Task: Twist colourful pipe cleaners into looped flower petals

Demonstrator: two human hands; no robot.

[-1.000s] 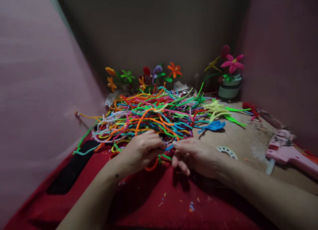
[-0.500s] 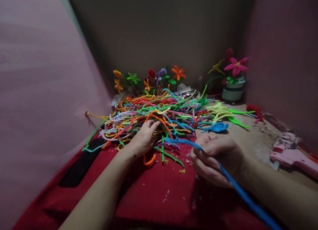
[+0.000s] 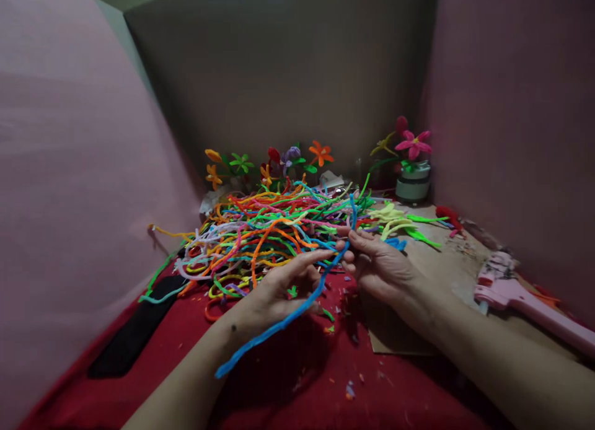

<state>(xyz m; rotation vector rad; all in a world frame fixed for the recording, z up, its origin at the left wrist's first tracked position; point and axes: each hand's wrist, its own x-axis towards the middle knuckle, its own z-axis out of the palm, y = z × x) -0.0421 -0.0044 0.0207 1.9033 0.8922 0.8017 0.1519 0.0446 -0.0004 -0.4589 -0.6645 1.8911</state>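
A blue pipe cleaner (image 3: pixel 297 308) runs slantwise in front of me, its upper end pointing up and its lower end hanging over my left wrist. My right hand (image 3: pixel 383 263) pinches it near the upper end between thumb and fingers. Beside it, my left hand (image 3: pixel 283 287) has its fingers apart, the index fingertip reaching toward the pipe cleaner close to the right fingers; whether it touches cannot be made out. Behind both hands lies a large heap of many-coloured pipe cleaners (image 3: pixel 260 222).
Pipe-cleaner flowers (image 3: pixel 320 152) stand at the back, with a pink one in a pale pot (image 3: pixel 413 183) at right. A pink glue gun (image 3: pixel 515 293) rests on a brown board (image 3: pixel 395 331). A black strip (image 3: pixel 125 340) lies left on the red cloth (image 3: pixel 279 399).
My left hand has left the heap and come next to the right hand. The blue pipe cleaner has swung round, its long end now toward the lower left. Some green pieces near the hands have shifted.
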